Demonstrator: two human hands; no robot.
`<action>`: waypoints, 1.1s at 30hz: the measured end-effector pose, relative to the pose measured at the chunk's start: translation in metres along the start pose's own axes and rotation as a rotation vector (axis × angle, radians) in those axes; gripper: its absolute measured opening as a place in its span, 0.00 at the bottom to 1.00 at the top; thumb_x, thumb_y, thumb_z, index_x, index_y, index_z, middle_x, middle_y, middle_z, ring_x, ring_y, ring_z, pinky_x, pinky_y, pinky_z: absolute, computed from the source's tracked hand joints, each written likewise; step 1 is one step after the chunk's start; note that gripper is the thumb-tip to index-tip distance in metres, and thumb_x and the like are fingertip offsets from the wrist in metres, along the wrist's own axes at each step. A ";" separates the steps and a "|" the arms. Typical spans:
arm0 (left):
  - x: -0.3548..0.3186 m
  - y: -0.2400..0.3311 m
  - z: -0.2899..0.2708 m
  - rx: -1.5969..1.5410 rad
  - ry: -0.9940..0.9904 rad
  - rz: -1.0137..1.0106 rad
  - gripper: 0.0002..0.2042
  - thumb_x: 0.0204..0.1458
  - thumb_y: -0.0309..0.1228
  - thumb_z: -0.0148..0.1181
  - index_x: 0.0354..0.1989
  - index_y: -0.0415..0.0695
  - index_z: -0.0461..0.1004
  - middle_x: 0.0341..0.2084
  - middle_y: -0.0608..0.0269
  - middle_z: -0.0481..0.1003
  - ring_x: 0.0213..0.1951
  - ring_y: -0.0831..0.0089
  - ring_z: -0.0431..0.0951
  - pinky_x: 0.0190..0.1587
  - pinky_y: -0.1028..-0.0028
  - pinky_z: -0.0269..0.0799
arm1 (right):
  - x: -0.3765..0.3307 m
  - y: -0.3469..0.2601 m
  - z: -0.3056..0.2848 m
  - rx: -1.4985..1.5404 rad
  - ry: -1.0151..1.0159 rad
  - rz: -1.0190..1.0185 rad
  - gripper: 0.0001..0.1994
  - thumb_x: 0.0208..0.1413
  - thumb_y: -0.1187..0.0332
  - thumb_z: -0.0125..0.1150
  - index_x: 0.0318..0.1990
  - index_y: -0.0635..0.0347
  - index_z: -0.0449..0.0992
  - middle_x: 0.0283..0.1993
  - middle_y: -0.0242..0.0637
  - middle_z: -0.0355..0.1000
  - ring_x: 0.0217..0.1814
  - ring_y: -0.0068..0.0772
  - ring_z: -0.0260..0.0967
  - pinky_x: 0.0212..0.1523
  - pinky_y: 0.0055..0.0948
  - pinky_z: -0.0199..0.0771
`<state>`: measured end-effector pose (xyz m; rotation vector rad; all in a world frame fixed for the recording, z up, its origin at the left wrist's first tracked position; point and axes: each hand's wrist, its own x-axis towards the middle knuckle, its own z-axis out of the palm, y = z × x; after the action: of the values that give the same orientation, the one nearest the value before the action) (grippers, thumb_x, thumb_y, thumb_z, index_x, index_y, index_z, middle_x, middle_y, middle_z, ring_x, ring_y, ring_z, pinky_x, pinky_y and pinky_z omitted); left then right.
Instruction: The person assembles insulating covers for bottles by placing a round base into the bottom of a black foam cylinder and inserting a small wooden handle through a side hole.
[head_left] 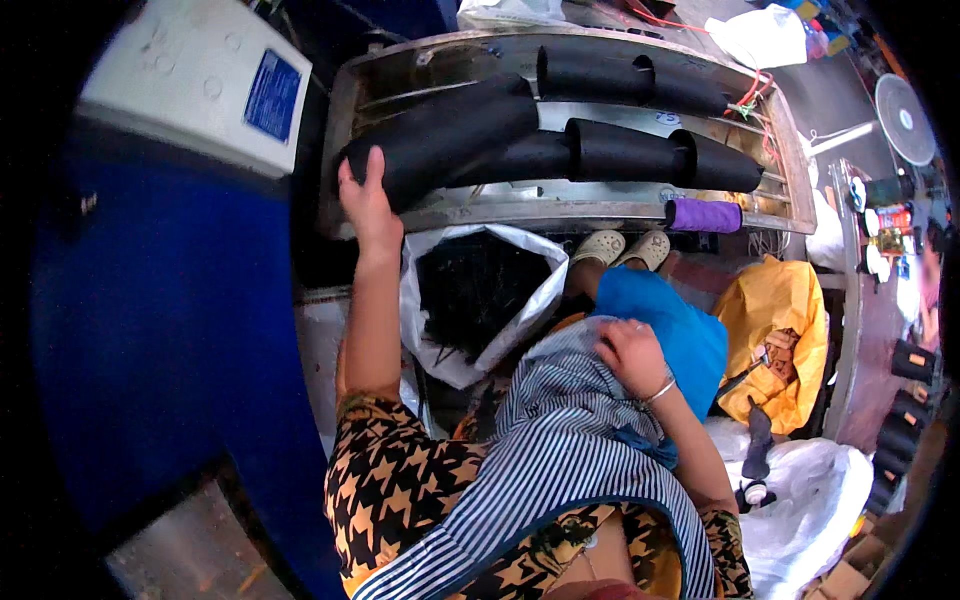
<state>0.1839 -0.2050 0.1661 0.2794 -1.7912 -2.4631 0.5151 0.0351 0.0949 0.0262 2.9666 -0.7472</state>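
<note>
My left hand [370,205] is closed on the near left end of a long black tube [440,140], thumb and a finger showing at its rim. That tube lies slanted across the left part of a metal-framed tray [560,218], overlapping other tubes. Several black tubes rest there in two rows, among them a front tube [625,152] and a back one [590,75]. Low on my lap, my right hand [635,358] has its fingers curled against the striped apron [570,450]; whether cloth or anything else is in them is hidden. A bracelet circles that wrist.
A purple roll [705,215] sits at the tray's front edge. Below stand a white sack [548,300] with black scraps and a yellow bag [800,300]. A blue cabinet [180,330] and a pale box [200,90] border the left. White plastic [810,500] lies lower right.
</note>
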 end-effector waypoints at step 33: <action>0.166 -0.183 0.179 1.638 -0.276 0.864 0.33 0.50 0.45 0.62 0.66 0.59 0.58 0.69 0.56 0.46 0.70 0.49 0.42 0.64 0.43 0.46 | 0.024 0.003 0.011 -0.026 0.240 -0.025 0.05 0.43 0.66 0.59 0.24 0.55 0.72 0.27 0.33 0.68 0.36 0.35 0.66 0.40 0.34 0.66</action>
<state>-0.0066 -0.0097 0.0293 -0.6445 -2.6778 -0.1696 0.4924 0.0327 0.0815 0.0834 3.2084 -0.7583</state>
